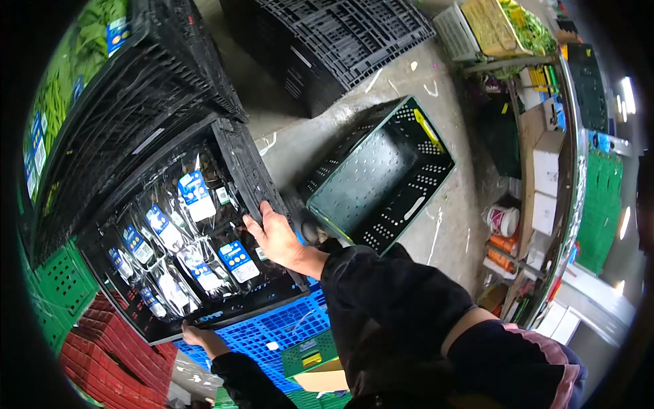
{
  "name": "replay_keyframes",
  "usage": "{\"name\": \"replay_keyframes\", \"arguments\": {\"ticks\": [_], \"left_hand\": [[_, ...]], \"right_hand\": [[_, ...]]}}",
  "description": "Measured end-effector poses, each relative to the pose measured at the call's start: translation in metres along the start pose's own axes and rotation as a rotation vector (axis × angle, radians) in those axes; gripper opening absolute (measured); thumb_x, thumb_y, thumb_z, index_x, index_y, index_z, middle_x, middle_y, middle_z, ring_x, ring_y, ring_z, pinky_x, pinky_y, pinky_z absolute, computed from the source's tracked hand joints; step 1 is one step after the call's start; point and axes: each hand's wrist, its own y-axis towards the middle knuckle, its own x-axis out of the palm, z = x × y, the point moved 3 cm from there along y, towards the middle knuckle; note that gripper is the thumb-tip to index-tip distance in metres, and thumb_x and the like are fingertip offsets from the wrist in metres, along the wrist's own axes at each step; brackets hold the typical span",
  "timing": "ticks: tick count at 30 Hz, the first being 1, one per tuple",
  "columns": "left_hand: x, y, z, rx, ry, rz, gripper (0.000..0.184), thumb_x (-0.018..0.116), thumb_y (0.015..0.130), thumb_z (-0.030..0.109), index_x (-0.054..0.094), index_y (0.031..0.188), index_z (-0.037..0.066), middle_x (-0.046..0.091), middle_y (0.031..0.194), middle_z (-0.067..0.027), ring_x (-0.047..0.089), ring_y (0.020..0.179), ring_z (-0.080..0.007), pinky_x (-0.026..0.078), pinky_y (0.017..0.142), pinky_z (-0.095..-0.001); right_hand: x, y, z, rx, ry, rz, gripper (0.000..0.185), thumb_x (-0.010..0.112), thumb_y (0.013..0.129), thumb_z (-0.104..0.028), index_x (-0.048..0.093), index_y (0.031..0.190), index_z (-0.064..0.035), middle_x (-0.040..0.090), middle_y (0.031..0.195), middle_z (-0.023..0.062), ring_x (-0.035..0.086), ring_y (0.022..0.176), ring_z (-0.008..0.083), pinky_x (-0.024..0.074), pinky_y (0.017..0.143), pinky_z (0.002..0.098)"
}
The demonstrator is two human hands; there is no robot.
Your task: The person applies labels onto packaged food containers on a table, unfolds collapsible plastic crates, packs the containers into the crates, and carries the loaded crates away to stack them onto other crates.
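A black crate (246, 158) holds several clear plastic packs (197, 198) with blue and white labels, and sits on top of a blue crate (272, 341). My right hand (276, 238) grips the crate's right rim, its fingers over the edge. At the near lower edge, my left hand (201, 337) has its fingers curled against the crate's rim. The undersides of both grips are hidden. Behind, a taller black crate (136, 102) holds packs of green vegetables (88, 41).
An empty dark green crate (381, 177) rests on the floor at right. Folded black crates (340, 41) stand behind it. Red crates (122, 347) and a green crate (65, 279) are at lower left. A workbench with shelves (545, 170) runs along the right.
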Motion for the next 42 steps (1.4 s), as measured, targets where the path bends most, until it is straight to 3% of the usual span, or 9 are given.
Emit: {"name": "replay_keyframes", "arguments": {"ticks": [6, 8, 10, 12, 18, 23, 28, 36, 42], "left_hand": [[0.005, -0.009, 0.017, -0.204, 0.239, 0.158, 0.039, 0.067, 0.075, 0.012, 0.056, 0.097, -0.019, 0.063, 0.091, -0.0207, 0.059, 0.074, -0.0338, 0.048, 0.068, -0.0472], [0.003, -0.013, 0.022, 0.069, 0.374, 0.124, 0.054, 0.07, 0.073, 0.013, 0.048, 0.11, -0.021, 0.06, 0.101, -0.0265, 0.058, 0.079, -0.0359, 0.046, 0.071, -0.0496], [0.014, -0.082, 0.062, 0.509, 0.765, 0.297, 0.08, 0.072, 0.074, 0.012, 0.027, 0.133, -0.018, 0.035, 0.136, -0.0333, 0.035, 0.129, -0.0376, 0.031, 0.105, -0.049], [0.046, -0.148, 0.081, 0.693, 0.337, 0.115, 0.07, 0.069, 0.078, 0.014, 0.037, 0.135, -0.011, 0.036, 0.14, -0.0285, 0.021, 0.138, -0.0398, 0.026, 0.11, -0.0515], [0.142, -0.302, 0.088, 0.679, 0.533, -0.588, 0.043, 0.046, 0.098, 0.022, 0.043, 0.135, 0.0, 0.044, 0.138, -0.0219, 0.036, 0.132, -0.0366, 0.032, 0.106, -0.0463], [0.15, -0.322, 0.112, 0.73, 0.622, -0.362, 0.045, 0.034, 0.099, 0.029, 0.047, 0.13, -0.002, 0.049, 0.133, -0.022, 0.04, 0.129, -0.0369, 0.028, 0.106, -0.0465], [0.148, -0.322, 0.112, 0.806, 0.624, -0.382, 0.04, 0.038, 0.098, 0.025, 0.05, 0.124, -0.002, 0.053, 0.126, -0.0222, 0.046, 0.12, -0.0381, 0.031, 0.101, -0.0459], [0.148, -0.318, 0.109, 0.767, 0.66, -0.402, 0.041, 0.038, 0.097, 0.028, 0.053, 0.118, -0.003, 0.056, 0.119, -0.0193, 0.048, 0.117, -0.0362, 0.033, 0.098, -0.0463], [0.149, -0.313, 0.104, 0.76, 0.643, -0.409, 0.041, 0.039, 0.097, 0.03, 0.054, 0.114, -0.004, 0.058, 0.115, -0.0196, 0.051, 0.11, -0.0369, 0.035, 0.095, -0.0458]], "right_hand": [[0.0, 0.008, 0.007, 0.007, -0.075, -0.052, 0.052, 0.05, 0.095, -0.036, 0.044, 0.107, 0.014, 0.058, 0.073, 0.0335, 0.061, 0.077, 0.0477, 0.0492, 0.064, 0.0506], [-0.022, 0.016, -0.002, 0.064, -0.159, -0.291, 0.067, 0.045, 0.094, -0.048, 0.047, 0.12, 0.014, 0.063, 0.082, 0.0311, 0.062, 0.086, 0.0478, 0.0503, 0.075, 0.048], [-0.065, 0.033, 0.001, -0.112, -0.021, -0.203, 0.048, 0.05, 0.094, -0.04, 0.061, 0.105, 0.0057, 0.066, 0.079, 0.0211, 0.066, 0.075, 0.0367, 0.0528, 0.068, 0.0408], [-0.122, 0.065, 0.031, 0.131, 0.402, -0.032, 0.027, 0.055, 0.093, -0.025, 0.066, 0.091, -0.0005, 0.064, 0.074, 0.0093, 0.063, 0.064, 0.0192, 0.0518, 0.06, 0.032], [-0.273, 0.177, 0.097, 0.314, 0.62, 0.364, 0.026, 0.064, 0.088, -0.014, 0.054, 0.102, 0.0059, 0.06, 0.082, 0.0084, 0.059, 0.064, 0.0168, 0.0503, 0.055, 0.0287], [-0.278, 0.235, 0.083, 0.484, 0.712, 0.267, 0.048, 0.065, 0.087, -0.025, 0.047, 0.125, -0.0018, 0.051, 0.126, 0.0207, 0.051, 0.115, 0.0323, 0.0429, 0.098, 0.0471], [-0.279, 0.23, 0.037, 0.469, 0.865, 0.103, 0.044, 0.055, 0.088, -0.027, 0.05, 0.128, -0.0109, 0.051, 0.136, 0.0084, 0.042, 0.128, 0.0274, 0.0156, 0.108, 0.0612], [-0.278, 0.239, 0.06, 0.488, 0.975, 0.225, 0.026, 0.06, 0.083, -0.031, 0.058, 0.106, -0.0175, 0.062, 0.111, 0.0037, 0.055, 0.103, 0.0242, 0.0311, 0.097, 0.0492], [-0.289, 0.23, 0.058, 0.578, 0.908, 0.338, 0.028, 0.078, 0.072, -0.03, 0.056, 0.08, -0.015, 0.055, 0.072, 0.003, 0.043, 0.056, 0.015, 0.0439, 0.052, 0.0276]]}}
